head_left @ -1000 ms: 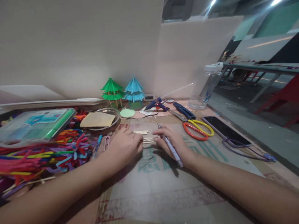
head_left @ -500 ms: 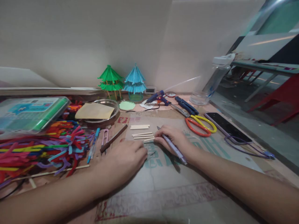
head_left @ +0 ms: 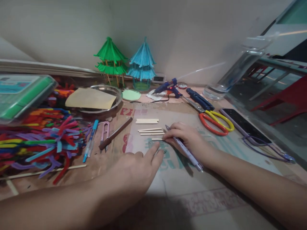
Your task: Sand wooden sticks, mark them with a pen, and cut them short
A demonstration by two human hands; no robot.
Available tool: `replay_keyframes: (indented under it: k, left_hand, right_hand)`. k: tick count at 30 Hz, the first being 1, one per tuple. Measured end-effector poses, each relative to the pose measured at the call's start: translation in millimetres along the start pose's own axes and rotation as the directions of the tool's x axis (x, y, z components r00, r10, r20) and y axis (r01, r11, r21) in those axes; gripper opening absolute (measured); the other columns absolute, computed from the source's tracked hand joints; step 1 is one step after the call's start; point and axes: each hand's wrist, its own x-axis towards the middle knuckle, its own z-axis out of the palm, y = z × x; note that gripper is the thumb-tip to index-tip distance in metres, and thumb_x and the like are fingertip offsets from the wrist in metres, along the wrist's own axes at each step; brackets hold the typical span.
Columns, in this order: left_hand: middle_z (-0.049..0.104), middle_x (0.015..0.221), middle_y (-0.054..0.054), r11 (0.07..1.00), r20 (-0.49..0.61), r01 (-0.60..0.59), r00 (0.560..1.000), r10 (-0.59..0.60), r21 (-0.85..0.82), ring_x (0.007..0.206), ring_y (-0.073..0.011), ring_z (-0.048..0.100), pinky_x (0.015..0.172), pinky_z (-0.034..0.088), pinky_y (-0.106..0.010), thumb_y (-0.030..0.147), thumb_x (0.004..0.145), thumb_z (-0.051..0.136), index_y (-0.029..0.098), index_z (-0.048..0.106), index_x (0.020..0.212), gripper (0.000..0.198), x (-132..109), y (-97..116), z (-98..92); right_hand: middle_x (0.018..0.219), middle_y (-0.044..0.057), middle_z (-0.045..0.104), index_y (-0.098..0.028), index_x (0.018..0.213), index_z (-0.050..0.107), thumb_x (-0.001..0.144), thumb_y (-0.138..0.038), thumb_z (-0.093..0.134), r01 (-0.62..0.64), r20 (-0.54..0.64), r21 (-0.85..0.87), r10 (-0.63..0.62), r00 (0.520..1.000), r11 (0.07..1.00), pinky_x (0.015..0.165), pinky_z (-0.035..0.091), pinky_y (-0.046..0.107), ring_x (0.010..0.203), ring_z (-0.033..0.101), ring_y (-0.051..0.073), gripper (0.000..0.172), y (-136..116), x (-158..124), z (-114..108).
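My right hand [head_left: 185,140] is closed with a lavender pen [head_left: 188,155] tucked across it, tip pointing away. Its fingertips touch the end of a short wooden stick [head_left: 157,139] lying on the board. My left hand [head_left: 135,171] hovers low just in front of that stick, fingers stretched out and nothing visible in them; its thumb is hidden. Beyond the hands lie two small groups of short wooden sticks, a farther group [head_left: 147,121] and a nearer, slightly uneven group [head_left: 150,131].
Colourful pipe cleaners [head_left: 55,140] and a plastic case [head_left: 24,95] fill the left. A compass [head_left: 105,135] and pens lie nearby. Green [head_left: 111,59] and blue [head_left: 142,64] pagoda models, a glue gun [head_left: 168,88], scissors [head_left: 213,123], a phone [head_left: 244,126] and a bottle [head_left: 235,73] stand around.
My left hand's fingers have stretched out from a more curled pose and moved slightly right. The right hand keeps the pen and stays by the short stick. The head view has tilted downward.
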Motion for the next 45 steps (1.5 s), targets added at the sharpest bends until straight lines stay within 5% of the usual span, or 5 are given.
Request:
replay_keyframes:
  k: [8,17,26,38,45]
  left_hand:
    - [0.056,0.139,-0.021,0.998,-0.181,-0.041,0.982,0.051,0.056,0.051,-0.0155,0.064,0.042,0.047,-0.029,0.007,0.084,0.046,0.015,0.056,0.132,0.050,-5.3,-0.1,13.2]
    - [0.057,0.139,-0.017,0.999,-0.233,0.030,0.972,-0.021,0.036,0.049,-0.0163,0.061,0.040,0.041,-0.032,0.014,0.084,0.047,0.018,0.060,0.127,0.045,-7.3,5.8,17.5]
    - [0.062,0.131,-0.019,0.995,-0.349,-0.004,0.936,0.037,0.095,0.048,-0.0194,0.063,0.036,0.038,-0.032,0.016,0.083,0.047,0.014,0.066,0.120,0.042,-0.6,4.8,19.6]
    - [0.058,0.136,-0.021,0.999,-0.234,0.000,0.972,0.008,0.034,0.050,-0.0186,0.063,0.037,0.038,-0.031,0.020,0.085,0.052,0.016,0.063,0.125,0.042,1.4,5.7,14.4]
    - [0.059,0.134,-0.019,0.997,-0.263,-0.006,0.964,0.027,0.081,0.049,-0.0191,0.064,0.036,0.039,-0.031,0.021,0.086,0.051,0.017,0.065,0.122,0.040,1.0,5.4,14.0]
  right_hand:
    - [0.084,0.004,0.062,-0.024,0.095,0.072,0.096,-0.023,0.053,-0.026,0.029,0.009,0.026,0.999,1.000,0.072,0.045,0.029,0.083,0.058,0.018,0.019,1.0,-0.8,3.0]
    - [0.082,0.003,0.061,-0.025,0.097,0.073,0.094,-0.018,0.055,-0.009,0.030,0.006,0.008,1.000,1.000,0.068,0.043,0.029,0.079,0.057,0.017,0.020,1.9,-0.2,4.6]
    - [0.083,0.002,0.060,-0.026,0.099,0.073,0.094,-0.017,0.056,-0.020,0.042,-0.019,0.021,0.999,1.000,0.069,0.044,0.028,0.081,0.058,0.016,0.020,2.2,-1.4,5.7]
    - [0.083,0.003,0.062,-0.027,0.098,0.074,0.094,-0.017,0.055,-0.021,0.035,-0.017,0.022,0.999,1.000,0.069,0.046,0.029,0.079,0.058,0.017,0.021,0.9,-1.2,5.5]
    - [0.083,0.002,0.061,-0.028,0.099,0.073,0.094,-0.017,0.055,-0.030,0.044,-0.018,0.031,0.999,0.999,0.070,0.045,0.029,0.079,0.058,0.017,0.022,0.6,-1.1,5.9]
